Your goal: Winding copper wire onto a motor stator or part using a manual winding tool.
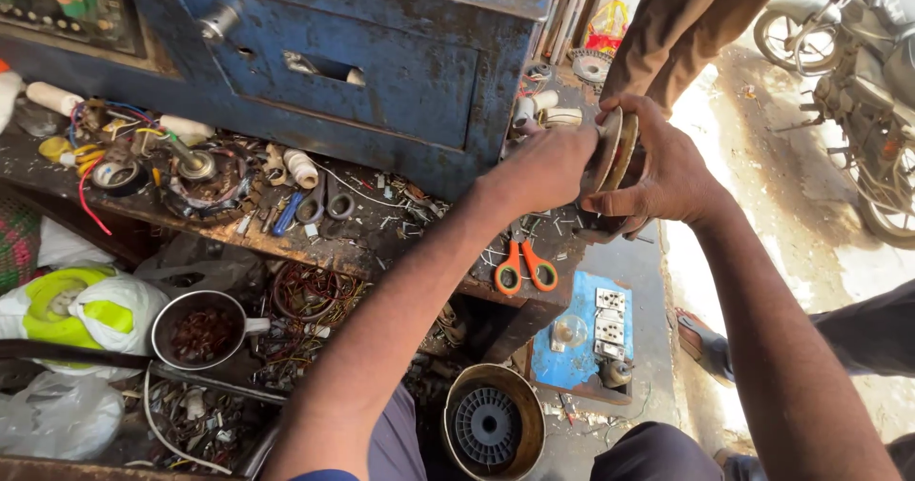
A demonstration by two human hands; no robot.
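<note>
Both hands, left (548,166) and right (667,181), clamped on disc-shaped spool (610,147) at upper right; likely slip onto cluttered worktop (381,243).

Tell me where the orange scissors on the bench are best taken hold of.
By the orange loops of the scissors, coming from above on the near side. They lie flat with the loops toward the bench edge and the blades pointing away under the left hand.
</note>
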